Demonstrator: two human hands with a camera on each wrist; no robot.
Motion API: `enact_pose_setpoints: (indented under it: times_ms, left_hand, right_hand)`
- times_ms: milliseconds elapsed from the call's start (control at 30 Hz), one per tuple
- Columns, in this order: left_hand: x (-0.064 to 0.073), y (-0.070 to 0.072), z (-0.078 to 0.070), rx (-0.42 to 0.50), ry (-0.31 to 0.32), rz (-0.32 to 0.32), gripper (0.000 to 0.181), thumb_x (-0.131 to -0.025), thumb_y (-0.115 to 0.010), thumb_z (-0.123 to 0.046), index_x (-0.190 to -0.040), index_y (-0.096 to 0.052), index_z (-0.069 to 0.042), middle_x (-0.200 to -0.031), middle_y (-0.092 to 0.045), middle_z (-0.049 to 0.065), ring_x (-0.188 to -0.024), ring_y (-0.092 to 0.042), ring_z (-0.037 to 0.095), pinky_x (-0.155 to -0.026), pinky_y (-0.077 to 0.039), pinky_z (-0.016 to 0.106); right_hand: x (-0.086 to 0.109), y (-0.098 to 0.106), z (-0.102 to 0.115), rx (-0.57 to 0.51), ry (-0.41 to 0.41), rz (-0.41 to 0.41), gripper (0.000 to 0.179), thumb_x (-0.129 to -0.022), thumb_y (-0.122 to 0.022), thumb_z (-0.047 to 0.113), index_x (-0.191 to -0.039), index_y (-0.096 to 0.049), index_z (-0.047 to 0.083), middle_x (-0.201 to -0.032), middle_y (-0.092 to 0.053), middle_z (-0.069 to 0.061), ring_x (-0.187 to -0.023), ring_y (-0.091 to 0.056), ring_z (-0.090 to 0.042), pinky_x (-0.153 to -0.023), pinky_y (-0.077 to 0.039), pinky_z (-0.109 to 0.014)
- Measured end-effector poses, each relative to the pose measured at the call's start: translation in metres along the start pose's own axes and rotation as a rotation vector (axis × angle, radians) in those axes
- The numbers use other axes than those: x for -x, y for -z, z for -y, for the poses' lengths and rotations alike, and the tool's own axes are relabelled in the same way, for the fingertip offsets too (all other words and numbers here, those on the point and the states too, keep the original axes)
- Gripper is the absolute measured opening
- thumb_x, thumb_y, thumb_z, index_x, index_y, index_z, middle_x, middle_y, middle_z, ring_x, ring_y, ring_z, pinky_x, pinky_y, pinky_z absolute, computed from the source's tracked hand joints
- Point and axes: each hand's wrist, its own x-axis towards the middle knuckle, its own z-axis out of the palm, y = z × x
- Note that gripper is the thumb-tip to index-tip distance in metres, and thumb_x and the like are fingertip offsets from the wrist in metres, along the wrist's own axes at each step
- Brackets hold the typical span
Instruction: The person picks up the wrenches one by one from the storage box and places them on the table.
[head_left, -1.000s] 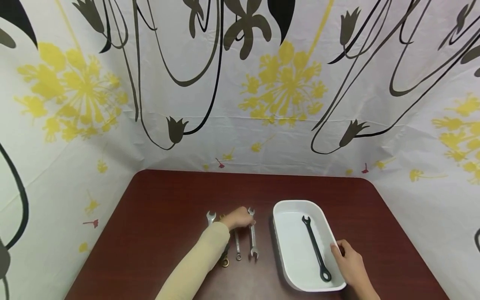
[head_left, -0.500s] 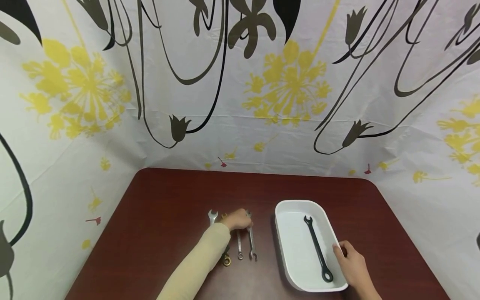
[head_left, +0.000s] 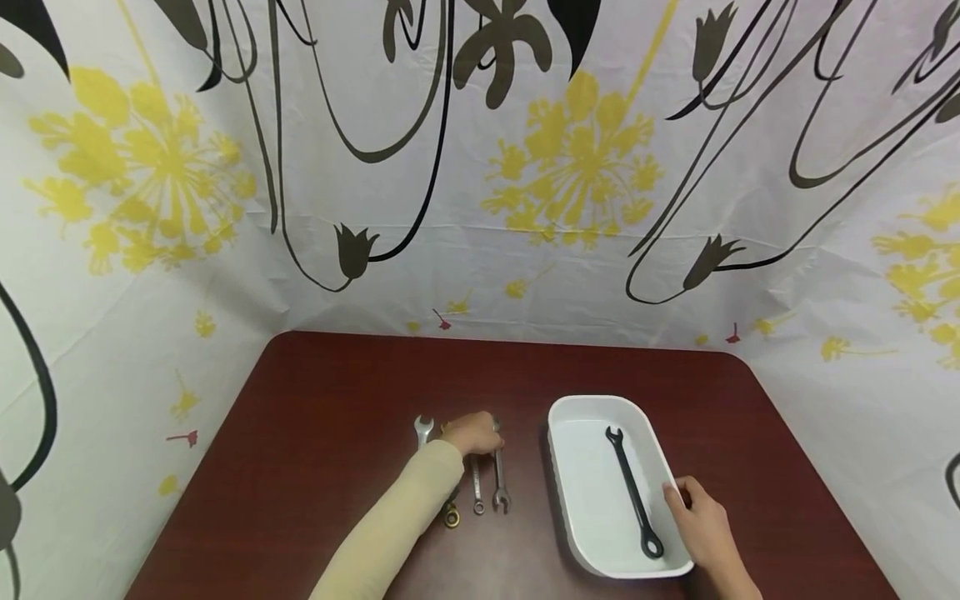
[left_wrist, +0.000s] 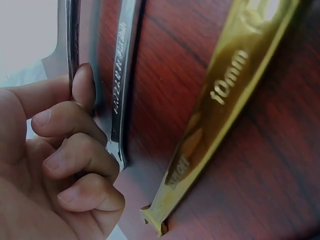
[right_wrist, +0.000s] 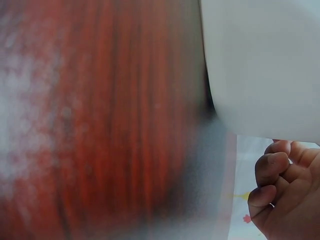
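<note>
My left hand [head_left: 472, 434] pinches a silver open-end wrench [head_left: 500, 487] near its far end. The left wrist view shows the thumb and index finger on its narrow shaft [left_wrist: 72, 37], the other fingers curled below. Just beside it on the table lies a smaller silver wrench [head_left: 477, 487]. A gold wrench [left_wrist: 215, 100] marked 10mm lies further left, partly hidden by the sleeve in the head view. My right hand [head_left: 702, 525] grips the right rim of a white tray [head_left: 588, 525], thumb over the edge. Inside the tray rests a black wrench [head_left: 633, 496].
Another silver wrench [head_left: 423, 429] lies leftmost, mostly covered by the left forearm. All this stands on a dark red wooden table [head_left: 337, 392]. Patterned cloth [head_left: 420, 192] hangs behind the table's back edge and along its sides.
The silver wrench in my left hand has swung slightly, its near end shifting left and away from me. My right hand keeps its hold on the tray.
</note>
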Motion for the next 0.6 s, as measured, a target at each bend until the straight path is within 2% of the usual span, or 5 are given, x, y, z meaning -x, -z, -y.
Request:
enact_pose_setpoints:
  times_ms: [67,267,333,467,600]
  left_hand:
    - [-0.0005,-0.0007,-0.0012,-0.030,0.002,-0.009,0.037,-0.086,-0.062,-0.032,-0.057,-0.046,-0.017,-0.072,-0.058,0.001,-0.074,-0.053,0.020,-0.097,-0.039,0.060]
    - [-0.0017,-0.0040,-0.0037,-0.096,-0.003,-0.023,0.040,-0.090,-0.063,-0.033,-0.057,-0.047,-0.017,-0.066,-0.054,-0.001,-0.067,-0.051,0.017,-0.079,-0.044,0.047]
    - [-0.0013,-0.0045,-0.0049,-0.113,0.001,-0.025,0.040,-0.090,-0.063,-0.033,-0.057,-0.048,-0.016,-0.066,-0.056,0.001,-0.067,-0.053,0.018,-0.077,-0.044,0.046]
    - [-0.0001,-0.0056,-0.0070,-0.138,0.010,-0.030,0.036,-0.090,-0.063,-0.033,-0.061,-0.053,-0.015,-0.077,-0.066,0.005,-0.077,-0.061,0.022,-0.084,-0.047,0.052]
    - [0.0010,-0.0071,-0.0088,-0.162,0.013,-0.039,0.033,-0.090,-0.062,-0.032,-0.063,-0.054,-0.014,-0.076,-0.064,0.004,-0.077,-0.060,0.021,-0.087,-0.047,0.052]
  right_hand:
    - [-0.0003,0.0003,0.0007,-0.001,-0.002,0.001,0.047,-0.102,-0.037,0.038,-0.116,-0.053,-0.003,-0.080,-0.057,-0.008,-0.070,-0.049,-0.016,-0.058,-0.038,-0.028]
    - [-0.0009,0.0022,0.0016,-0.008,0.003,-0.005,0.047,-0.102,-0.037,0.039,-0.114,-0.053,-0.003,-0.080,-0.058,-0.008,-0.070,-0.050,-0.016,-0.058,-0.039,-0.028]
    - [-0.0007,0.0024,0.0014,-0.011,0.007,-0.006,0.047,-0.102,-0.037,0.040,-0.114,-0.054,-0.003,-0.080,-0.058,-0.008,-0.070,-0.050,-0.016,-0.058,-0.038,-0.028]
    - [0.0003,0.0021,0.0008,-0.016,0.010,-0.006,0.047,-0.102,-0.037,0.040,-0.114,-0.054,-0.002,-0.079,-0.057,-0.007,-0.069,-0.049,-0.016,-0.058,-0.038,-0.027]
    - [0.0016,0.0017,0.0002,-0.020,0.011,-0.005,0.046,-0.102,-0.037,0.039,-0.113,-0.054,-0.002,-0.078,-0.057,-0.007,-0.069,-0.049,-0.016,-0.058,-0.038,-0.027]
